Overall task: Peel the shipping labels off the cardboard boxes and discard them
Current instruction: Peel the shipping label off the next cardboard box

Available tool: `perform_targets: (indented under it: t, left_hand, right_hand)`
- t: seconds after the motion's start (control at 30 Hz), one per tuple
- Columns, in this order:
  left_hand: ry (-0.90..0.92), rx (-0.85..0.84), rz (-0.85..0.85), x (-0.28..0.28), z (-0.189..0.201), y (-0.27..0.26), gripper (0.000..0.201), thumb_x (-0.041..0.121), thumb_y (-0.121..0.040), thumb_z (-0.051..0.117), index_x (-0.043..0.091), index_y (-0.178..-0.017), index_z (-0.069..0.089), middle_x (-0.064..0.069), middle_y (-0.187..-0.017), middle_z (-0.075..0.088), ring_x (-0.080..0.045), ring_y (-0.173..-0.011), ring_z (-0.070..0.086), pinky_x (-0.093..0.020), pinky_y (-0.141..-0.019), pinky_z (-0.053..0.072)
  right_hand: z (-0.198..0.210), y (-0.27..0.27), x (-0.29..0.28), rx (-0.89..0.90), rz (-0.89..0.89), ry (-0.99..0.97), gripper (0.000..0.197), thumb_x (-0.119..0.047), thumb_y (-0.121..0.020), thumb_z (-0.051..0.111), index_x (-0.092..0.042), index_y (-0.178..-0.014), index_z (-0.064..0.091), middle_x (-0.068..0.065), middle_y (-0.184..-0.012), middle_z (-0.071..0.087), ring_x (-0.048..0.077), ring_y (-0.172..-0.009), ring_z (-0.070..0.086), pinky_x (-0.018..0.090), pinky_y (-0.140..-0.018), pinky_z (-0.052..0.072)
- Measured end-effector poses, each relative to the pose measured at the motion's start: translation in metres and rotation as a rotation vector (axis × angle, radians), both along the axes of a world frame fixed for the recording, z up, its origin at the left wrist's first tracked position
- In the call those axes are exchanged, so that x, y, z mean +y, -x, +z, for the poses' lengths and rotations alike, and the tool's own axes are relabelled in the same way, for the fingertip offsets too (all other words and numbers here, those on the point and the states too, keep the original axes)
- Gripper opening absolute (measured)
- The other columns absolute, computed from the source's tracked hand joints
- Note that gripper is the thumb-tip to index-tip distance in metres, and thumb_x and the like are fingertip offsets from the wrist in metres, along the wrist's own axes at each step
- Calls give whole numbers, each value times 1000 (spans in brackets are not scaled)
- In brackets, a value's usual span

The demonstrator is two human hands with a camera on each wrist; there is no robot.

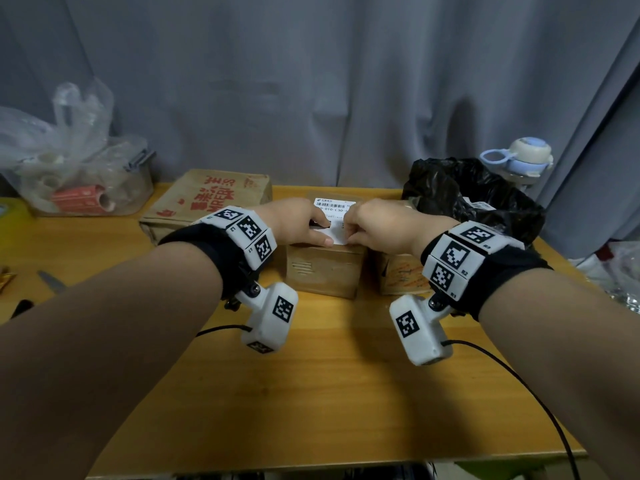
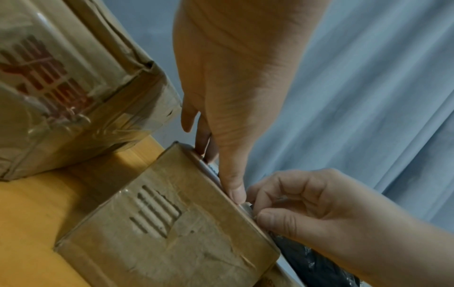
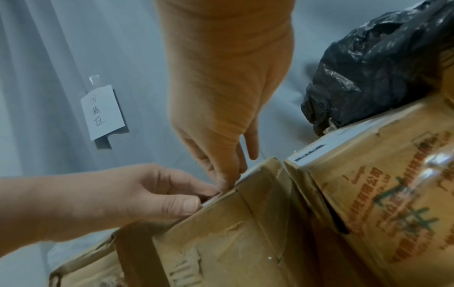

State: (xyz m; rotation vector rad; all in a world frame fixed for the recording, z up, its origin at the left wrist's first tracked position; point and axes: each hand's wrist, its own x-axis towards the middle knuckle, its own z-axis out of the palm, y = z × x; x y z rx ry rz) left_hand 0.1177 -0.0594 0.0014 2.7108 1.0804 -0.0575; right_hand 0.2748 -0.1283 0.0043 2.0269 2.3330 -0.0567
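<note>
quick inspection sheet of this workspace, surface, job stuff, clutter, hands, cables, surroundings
surface: wooden table, bare at the near edge
job's things: middle box bears a white shipping label; red-printed box at its left; right box; black bag
clutter: clear tub under plastic bags; scissors; bottle
grippers: left hand presses the label; right hand pinches its near corner
cables: black lead from the right wrist unit
surroundings: grey curtain; handwritten note

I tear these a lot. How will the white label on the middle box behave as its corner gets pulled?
The label is thin paper, so probably floppy and easily torn. It lies flat, likely glued. The left hand pressing the box should stop it sliding.
</note>
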Motion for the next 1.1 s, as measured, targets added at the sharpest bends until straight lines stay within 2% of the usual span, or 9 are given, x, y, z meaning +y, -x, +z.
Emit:
perform_targets:
  t: [0.13, 0.2, 0.33, 0.5, 0.63, 0.77, 0.83, 0.9, 1.1]
  left_hand:
    - [2, -9, 1, 1, -1, 1, 55, 47, -88, 56, 19, -136, 50, 1, -136, 54, -17, -121, 51, -22, -90, 36]
    - [-1, -11, -1, 1, -1, 1, 56, 47, -88, 57, 18, -136, 50, 0, -135, 55, -18, -120, 52, -22, -88, 37]
    - [6, -17, -2, 3, -2, 3, 56, 48, -87, 57, 19, -136, 50, 1, -136, 54, -18, -121, 51, -21, -88, 36]
    - [19, -30, -6, 6, -4, 5, 55, 48, -87, 57, 22, -135, 50, 3, -138, 53, -16, -124, 49, -23, -94, 36]
    - [20, -48, 3, 5, -5, 5, 53, 46, -87, 58, 23, -134, 52, 4, -137, 54, -16, -122, 50, -20, -91, 35]
    - [28, -45, 6, 6, -6, 6, 53, 47, -87, 58, 25, -134, 52, 3, -138, 52, -17, -122, 49, -21, -91, 35]
    - [30, -51, 7, 6, -6, 6, 53, 47, -86, 59, 25, -134, 52, 3, -138, 52, -17, -122, 49, -21, -90, 35]
    - [30, -55, 6, 6, -5, 6, 53, 47, -86, 59, 24, -133, 53, 3, -137, 53, -16, -122, 49, -21, -89, 34]
    - [37, -59, 14, 5, -5, 6, 53, 46, -87, 59, 23, -134, 52, 3, -138, 53, -16, -123, 49, -20, -90, 34]
  right_hand:
    - [4, 2, 1, -29, 56, 9, 18, -28, -86, 59, -20, -100, 67, 3, -107, 62, 23, -99, 58, 40, -85, 50]
    - [4, 4, 2, -64, 94, 1, 21, -31, -85, 59, -22, -102, 68, 2, -106, 62, 24, -100, 58, 43, -86, 50]
    - [6, 5, 4, -127, 64, 3, 25, -35, -87, 55, -23, -107, 66, 4, -103, 65, 25, -93, 60, 38, -78, 51]
    - [8, 4, 5, -107, 85, -25, 23, -31, -89, 56, -15, -99, 69, 5, -95, 67, 24, -84, 59, 34, -72, 46]
    - [1, 2, 6, -141, 28, -93, 21, -21, -90, 50, -9, -95, 67, 10, -93, 66, 21, -74, 45, 30, -64, 33]
    - [5, -5, 7, -3, -6, -89, 25, -30, -90, 57, -11, -100, 70, 6, -99, 71, 18, -83, 57, 27, -70, 39]
    - [10, -7, 4, 79, 10, -25, 27, -34, -86, 64, -17, -106, 71, 1, -104, 71, 17, -94, 62, 29, -83, 49]
    - [10, -6, 2, 94, 30, 11, 28, -33, -83, 67, -20, -108, 71, -1, -107, 71, 16, -98, 63, 34, -89, 50]
    - [6, -1, 2, 42, 34, -40, 21, -29, -84, 65, -16, -100, 72, 2, -100, 71, 20, -93, 62, 32, -80, 48]
